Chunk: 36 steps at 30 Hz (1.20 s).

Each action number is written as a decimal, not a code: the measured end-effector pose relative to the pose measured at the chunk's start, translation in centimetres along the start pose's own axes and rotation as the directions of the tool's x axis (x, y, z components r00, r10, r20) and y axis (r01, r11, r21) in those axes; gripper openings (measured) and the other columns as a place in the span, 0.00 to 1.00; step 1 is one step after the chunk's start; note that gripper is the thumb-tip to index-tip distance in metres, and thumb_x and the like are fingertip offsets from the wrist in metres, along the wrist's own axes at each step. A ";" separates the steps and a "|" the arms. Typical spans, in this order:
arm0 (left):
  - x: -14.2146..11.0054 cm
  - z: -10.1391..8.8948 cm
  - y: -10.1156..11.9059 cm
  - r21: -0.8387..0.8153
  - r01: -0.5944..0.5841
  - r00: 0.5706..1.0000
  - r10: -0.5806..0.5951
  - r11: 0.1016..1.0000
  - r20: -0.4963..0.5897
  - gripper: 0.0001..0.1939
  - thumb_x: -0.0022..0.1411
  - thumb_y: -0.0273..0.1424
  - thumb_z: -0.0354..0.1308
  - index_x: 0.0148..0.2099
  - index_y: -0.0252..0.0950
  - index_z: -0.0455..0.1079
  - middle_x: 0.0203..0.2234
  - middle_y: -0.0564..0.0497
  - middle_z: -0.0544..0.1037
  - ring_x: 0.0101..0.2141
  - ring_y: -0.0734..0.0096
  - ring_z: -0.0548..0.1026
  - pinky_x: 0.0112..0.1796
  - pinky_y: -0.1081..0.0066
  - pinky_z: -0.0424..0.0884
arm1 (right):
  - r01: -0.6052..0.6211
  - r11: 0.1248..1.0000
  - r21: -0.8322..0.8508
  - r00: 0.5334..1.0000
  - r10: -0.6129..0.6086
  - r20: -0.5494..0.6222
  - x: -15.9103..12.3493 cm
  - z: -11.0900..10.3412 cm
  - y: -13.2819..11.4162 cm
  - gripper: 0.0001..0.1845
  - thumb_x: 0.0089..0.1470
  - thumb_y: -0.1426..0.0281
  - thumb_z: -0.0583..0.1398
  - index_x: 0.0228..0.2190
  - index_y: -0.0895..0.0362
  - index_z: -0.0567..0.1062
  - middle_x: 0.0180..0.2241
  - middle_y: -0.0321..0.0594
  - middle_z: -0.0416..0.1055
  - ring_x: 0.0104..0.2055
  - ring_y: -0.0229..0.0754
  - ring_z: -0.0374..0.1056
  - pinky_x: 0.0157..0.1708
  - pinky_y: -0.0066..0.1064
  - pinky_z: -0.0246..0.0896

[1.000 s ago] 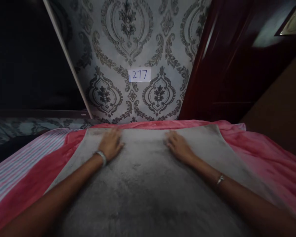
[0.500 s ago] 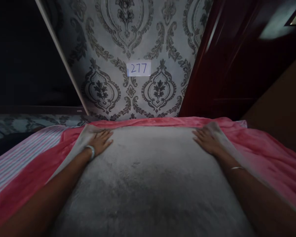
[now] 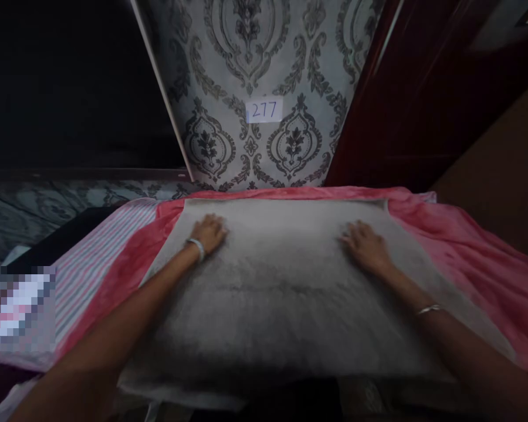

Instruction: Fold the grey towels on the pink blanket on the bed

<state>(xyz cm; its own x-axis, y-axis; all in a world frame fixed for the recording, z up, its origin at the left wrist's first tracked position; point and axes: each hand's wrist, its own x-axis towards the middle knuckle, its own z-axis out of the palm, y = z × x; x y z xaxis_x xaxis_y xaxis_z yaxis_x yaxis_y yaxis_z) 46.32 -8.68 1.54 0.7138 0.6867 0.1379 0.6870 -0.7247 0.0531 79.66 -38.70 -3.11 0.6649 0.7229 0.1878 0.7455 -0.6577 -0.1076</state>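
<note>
A grey plush cloth (image 3: 281, 281) lies spread flat over a pink blanket (image 3: 466, 258) on a bed. My left hand (image 3: 210, 232) rests palm down on the cloth near its far left corner, fingers flat, a bangle on the wrist. My right hand (image 3: 366, 246) lies flat on the cloth toward its far right side, fingers stretched out, a thin bracelet further down the arm. Neither hand holds anything.
A striped sheet (image 3: 92, 264) shows at the left of the bed. Behind the bed stands a wall with grey damask wallpaper and a paper label "277" (image 3: 264, 109). A dark red wooden door (image 3: 422, 94) is at the right, a dark opening at the left.
My hands slid outward to the cloth's far corners, then came back a little inward. The view pulled back and shifted left, so the cloth's near edge now shows.
</note>
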 end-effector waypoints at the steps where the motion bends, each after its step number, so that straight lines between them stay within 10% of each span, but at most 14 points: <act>1: -1.6 1.1 2.5 -0.026 -0.103 0.993 0.104 0.994 0.053 0.28 0.71 0.41 0.48 0.68 0.35 0.61 0.68 0.38 0.61 0.68 0.52 0.55 0.64 0.50 0.56 | 0.108 0.993 0.049 0.994 -0.109 0.025 -1.8 0.3 -3.6 0.31 0.66 0.61 0.43 0.65 0.60 0.61 0.70 0.56 0.50 0.70 0.58 0.47 0.62 0.56 0.51; 5: -8.1 4.8 11.1 -0.139 -0.390 0.904 0.407 0.910 0.128 0.36 0.70 0.45 0.44 0.74 0.36 0.48 0.72 0.39 0.50 0.71 0.51 0.46 0.67 0.44 0.45 | 0.391 0.899 0.197 0.906 -0.414 0.091 -8.2 2.0 -14.7 0.33 0.65 0.62 0.43 0.69 0.54 0.55 0.71 0.46 0.46 0.73 0.54 0.41 0.66 0.58 0.41; 8: -10.3 4.9 12.7 -0.110 -0.348 0.918 0.362 0.931 0.161 0.34 0.71 0.44 0.41 0.74 0.39 0.48 0.72 0.42 0.48 0.71 0.51 0.44 0.67 0.42 0.41 | 0.374 0.911 0.174 0.911 -0.396 0.115 -10.1 2.3 -16.3 0.33 0.66 0.60 0.42 0.69 0.53 0.53 0.72 0.43 0.44 0.73 0.53 0.38 0.68 0.57 0.37; 15: -11.8 1.7 0.1 0.066 0.035 0.982 -0.047 0.997 0.185 0.33 0.71 0.44 0.39 0.74 0.41 0.47 0.73 0.44 0.47 0.71 0.49 0.42 0.65 0.41 0.44 | -0.031 0.997 -0.069 0.992 0.039 0.116 -10.6 0.6 -1.0 0.33 0.67 0.55 0.42 0.68 0.52 0.57 0.71 0.45 0.49 0.71 0.56 0.47 0.65 0.57 0.46; 21: -16.2 0.3 -10.5 0.067 0.225 0.958 -0.234 0.972 0.167 0.33 0.69 0.41 0.40 0.73 0.38 0.53 0.72 0.42 0.51 0.70 0.46 0.50 0.64 0.43 0.52 | -0.351 0.934 -0.062 0.936 0.351 -0.006 -15.8 -0.3 12.3 0.31 0.66 0.57 0.44 0.64 0.54 0.65 0.66 0.55 0.58 0.66 0.64 0.54 0.57 0.63 0.55; 27: -21.5 0.5 -8.9 -0.038 0.320 0.942 -0.322 0.947 -0.096 0.30 0.68 0.38 0.39 0.65 0.31 0.65 0.62 0.37 0.68 0.63 0.53 0.63 0.63 0.58 0.57 | -0.479 0.878 -0.004 0.874 0.476 -0.094 -19.6 -1.3 11.7 0.32 0.68 0.60 0.40 0.65 0.57 0.63 0.64 0.57 0.60 0.62 0.62 0.59 0.58 0.57 0.55; 32: -28.7 2.4 -5.9 -0.255 0.387 0.813 -0.458 0.886 -0.359 0.29 0.67 0.40 0.41 0.62 0.30 0.66 0.57 0.34 0.68 0.61 0.46 0.63 0.62 0.49 0.58 | -0.560 0.825 0.078 0.823 0.565 -0.067 -20.1 -2.4 10.1 0.33 0.67 0.57 0.43 0.65 0.58 0.64 0.61 0.66 0.59 0.62 0.69 0.56 0.55 0.61 0.53; 36: -32.2 5.8 -6.2 -0.587 0.484 0.672 -0.705 0.649 -0.226 0.30 0.64 0.42 0.47 0.62 0.30 0.61 0.55 0.34 0.69 0.55 0.50 0.71 0.56 0.53 0.69 | -0.588 0.801 0.117 0.802 0.596 -0.049 -20.2 -2.8 9.7 0.35 0.66 0.56 0.41 0.66 0.58 0.62 0.61 0.70 0.56 0.63 0.72 0.54 0.53 0.62 0.52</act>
<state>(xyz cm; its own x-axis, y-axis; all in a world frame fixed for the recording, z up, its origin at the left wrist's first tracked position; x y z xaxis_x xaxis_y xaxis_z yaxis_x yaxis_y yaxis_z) 19.85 -25.97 -9.01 -0.0356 0.9596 0.2790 0.7112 -0.1718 0.6816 73.33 -60.22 -5.23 0.9750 0.1775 0.1339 0.2114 -0.9268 -0.3104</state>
